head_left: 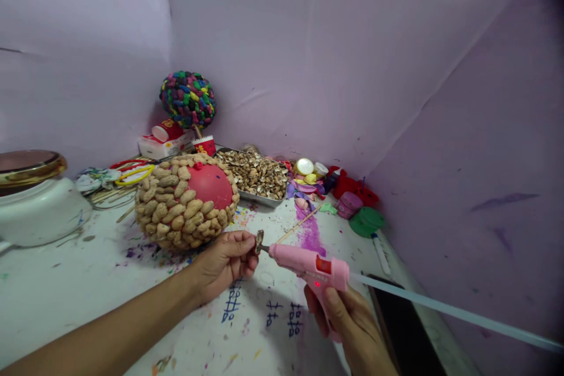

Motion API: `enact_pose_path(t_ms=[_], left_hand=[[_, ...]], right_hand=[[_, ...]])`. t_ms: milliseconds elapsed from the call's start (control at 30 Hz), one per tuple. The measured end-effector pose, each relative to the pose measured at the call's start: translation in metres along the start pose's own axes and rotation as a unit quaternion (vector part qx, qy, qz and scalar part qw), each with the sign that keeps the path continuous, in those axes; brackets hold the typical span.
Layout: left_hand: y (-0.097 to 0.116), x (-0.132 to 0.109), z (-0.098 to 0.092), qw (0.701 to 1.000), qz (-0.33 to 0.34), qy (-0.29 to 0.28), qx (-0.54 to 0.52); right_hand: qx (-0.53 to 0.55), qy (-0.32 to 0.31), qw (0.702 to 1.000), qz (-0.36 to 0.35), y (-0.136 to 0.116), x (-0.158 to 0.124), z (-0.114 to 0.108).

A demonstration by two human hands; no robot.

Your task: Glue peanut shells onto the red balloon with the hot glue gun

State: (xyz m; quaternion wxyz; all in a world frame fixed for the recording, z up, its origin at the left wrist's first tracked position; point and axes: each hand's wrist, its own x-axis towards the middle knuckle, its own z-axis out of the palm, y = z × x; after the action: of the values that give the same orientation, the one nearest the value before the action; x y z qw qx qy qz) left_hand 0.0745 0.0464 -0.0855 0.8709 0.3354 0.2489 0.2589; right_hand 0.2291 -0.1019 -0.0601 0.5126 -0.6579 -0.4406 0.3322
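My left hand [229,261] pinches a brownish peanut shell [259,242] between thumb and fingers. The metal tip of a pink glue gun [304,261] meets the shell or lies right by it. Wrapped round the gun's handle is my right hand [352,323], and a red light glows on the gun's side. A long translucent glue stick [440,304] runs out of its back to the right. Just behind my left hand sits a round red balloon [211,187] largely covered in peanut shells [170,217], with a bare patch at its top right.
A metal tray [264,198] of shells stands behind the balloon. Paint pots, including a green one [366,221], cluster at the right back. A multicoloured ball [188,100] stands at the rear, a white pot [39,211] at left. A black phone-like slab [400,329] lies at right.
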Motion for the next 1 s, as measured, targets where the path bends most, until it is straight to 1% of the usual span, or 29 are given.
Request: enact_pose_path(t_ms=[267, 467, 567, 733, 800, 900, 1000], left_hand=[[-0.001, 0.003, -0.001, 1.000, -0.022, 0.003, -0.023], [0.002, 0.003, -0.002, 0.998, -0.051, -0.011, -0.034], [0.003, 0.003, -0.002, 0.996, -0.063, -0.012, -0.056], [0.003, 0.004, -0.004, 0.996, -0.050, -0.001, -0.080], [0.002, 0.004, -0.005, 0.996, -0.043, 0.003, -0.078], [0.001, 0.004, -0.005, 0.997, -0.036, 0.005, -0.071], [0.000, 0.004, -0.004, 0.997, -0.031, 0.008, -0.065]], right_hand=[[0.004, -0.009, 1.000, 0.009, 0.001, -0.001, -0.001], [-0.016, -0.037, 0.999, -0.004, 0.007, 0.001, -0.005], [-0.020, -0.040, 0.999, -0.012, 0.008, 0.002, -0.006], [-0.029, -0.060, 0.998, -0.021, 0.010, 0.003, -0.010], [-0.030, -0.059, 0.998, -0.023, 0.011, 0.003, -0.010], [-0.024, -0.060, 0.998, -0.010, 0.012, 0.001, -0.009], [-0.017, -0.040, 0.999, 0.006, 0.011, 0.000, -0.007]])
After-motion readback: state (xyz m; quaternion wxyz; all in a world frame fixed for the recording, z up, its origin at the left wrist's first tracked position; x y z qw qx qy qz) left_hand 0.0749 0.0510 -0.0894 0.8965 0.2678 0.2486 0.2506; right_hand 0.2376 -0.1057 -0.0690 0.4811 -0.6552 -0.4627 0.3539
